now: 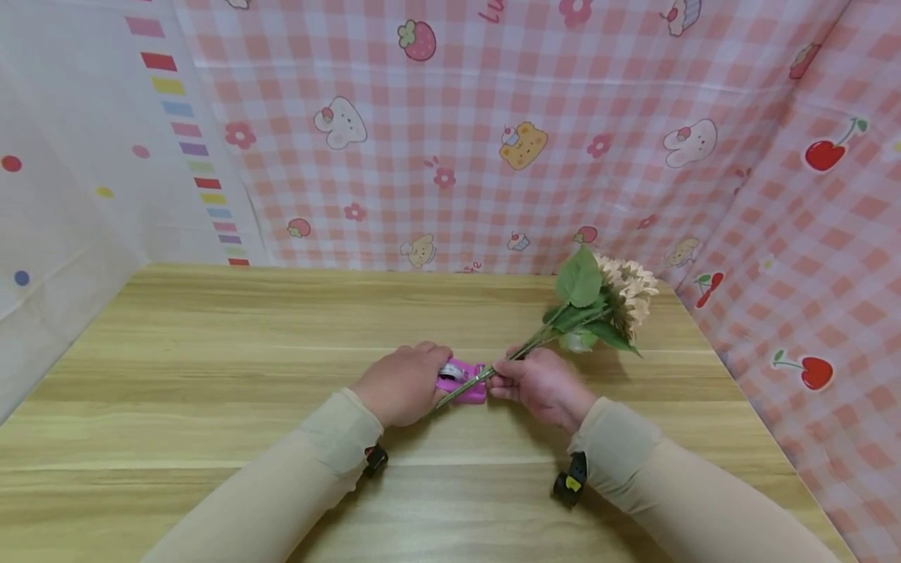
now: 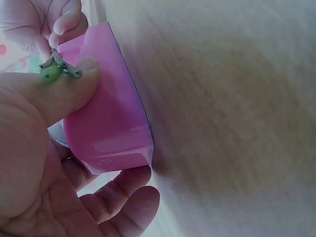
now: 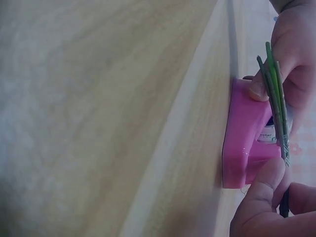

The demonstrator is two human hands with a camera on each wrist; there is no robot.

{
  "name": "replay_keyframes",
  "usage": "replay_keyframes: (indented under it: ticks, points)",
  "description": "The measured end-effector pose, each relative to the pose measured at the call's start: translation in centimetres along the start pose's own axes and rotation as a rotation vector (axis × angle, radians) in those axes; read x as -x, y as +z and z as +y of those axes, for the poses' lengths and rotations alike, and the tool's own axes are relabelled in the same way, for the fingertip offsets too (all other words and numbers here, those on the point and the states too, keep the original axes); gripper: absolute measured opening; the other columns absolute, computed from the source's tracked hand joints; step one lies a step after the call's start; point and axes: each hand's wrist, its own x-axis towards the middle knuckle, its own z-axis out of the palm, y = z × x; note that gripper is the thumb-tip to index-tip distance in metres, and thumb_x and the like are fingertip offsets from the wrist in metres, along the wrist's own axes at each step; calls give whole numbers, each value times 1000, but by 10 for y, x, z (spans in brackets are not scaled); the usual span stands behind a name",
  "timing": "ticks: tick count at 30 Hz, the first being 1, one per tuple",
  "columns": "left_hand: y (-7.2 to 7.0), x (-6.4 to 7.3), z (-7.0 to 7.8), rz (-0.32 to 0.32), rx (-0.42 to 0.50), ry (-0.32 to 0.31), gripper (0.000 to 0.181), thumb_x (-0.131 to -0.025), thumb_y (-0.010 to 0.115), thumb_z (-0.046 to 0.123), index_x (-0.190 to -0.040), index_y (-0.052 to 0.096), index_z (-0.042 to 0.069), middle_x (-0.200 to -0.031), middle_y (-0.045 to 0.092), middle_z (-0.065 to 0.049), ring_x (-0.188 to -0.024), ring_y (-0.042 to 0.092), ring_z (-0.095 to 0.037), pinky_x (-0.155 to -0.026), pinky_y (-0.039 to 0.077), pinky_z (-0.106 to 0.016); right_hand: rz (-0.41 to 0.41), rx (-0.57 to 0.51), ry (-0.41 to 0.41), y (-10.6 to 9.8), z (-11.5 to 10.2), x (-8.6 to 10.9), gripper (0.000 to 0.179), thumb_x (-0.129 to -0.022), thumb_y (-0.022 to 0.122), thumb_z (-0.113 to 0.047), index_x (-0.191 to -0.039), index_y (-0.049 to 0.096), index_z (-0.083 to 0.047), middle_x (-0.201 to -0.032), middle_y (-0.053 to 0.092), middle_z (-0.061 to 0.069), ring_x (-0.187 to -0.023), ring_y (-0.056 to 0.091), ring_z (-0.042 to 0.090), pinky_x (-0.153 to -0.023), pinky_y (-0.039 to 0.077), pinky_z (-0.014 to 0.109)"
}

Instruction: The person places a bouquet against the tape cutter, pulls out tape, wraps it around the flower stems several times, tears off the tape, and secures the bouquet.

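Note:
A pink tape dispenser [image 1: 470, 393] sits on the table, its roll of tape [image 3: 267, 134] partly visible in the right wrist view. My left hand [image 1: 407, 385] grips the dispenser by its left end, thumb on the near side and fingers round the far side. In my right hand [image 1: 545, 389], thumb and fingers pinch the green stems [image 3: 274, 94] of an artificial flower bunch [image 1: 631, 293]. The stems slant across the top of the dispenser, and their cut ends reach over my left thumb. A shiny band, apparently clear tape, circles the stems close to my right fingertips.
The pale blossoms and green leaves [image 1: 580, 277] extend toward the back right of the wooden table [image 1: 232, 352]. Pink checked cloth [image 1: 464, 94] hangs behind and along the right, with white cloth [image 1: 63, 188] on the left.

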Motion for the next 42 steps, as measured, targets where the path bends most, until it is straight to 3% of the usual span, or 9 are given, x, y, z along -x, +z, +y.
replay_keyframes:
  ticks: [14,27,32,37,42]
  points:
    - [0,0,0,-2,-1,2,58,-105,64,39,-154,50,10,-156,55,-10,-141,55,-35,-120,46,-47,-1,9,0,2,0,0,12,-105,52,4,-103,43,-5,-72,68,4,-66,68,11,-68,64,25]
    - [-1,1,1,13,10,7,54,-105,66,33,-151,53,10,-151,59,-10,-136,59,-34,-117,49,-47,0,-15,-2,1,-2,1,18,-104,53,5,-117,42,-1,-79,65,1,-68,64,8,-69,61,20]
    - [-1,2,1,7,13,0,55,-105,65,32,-153,51,10,-153,57,-10,-137,58,-35,-118,48,-48,-34,-15,-19,3,-6,4,12,-101,51,5,-102,45,-5,-78,64,2,-73,64,9,-74,61,21]
    - [-1,2,2,4,20,-4,56,-105,65,34,-153,51,10,-153,57,-11,-136,58,-36,-116,49,-49,-36,-54,-8,7,-10,5,26,-103,56,0,-81,49,-11,-77,65,1,-69,63,9,-72,61,22]
    - [0,2,1,2,16,-3,57,-105,65,37,-153,51,9,-153,57,-11,-136,58,-36,-117,49,-48,-35,-66,-1,7,-6,1,29,-103,61,0,-81,46,-12,-73,69,0,-61,65,8,-64,61,20]
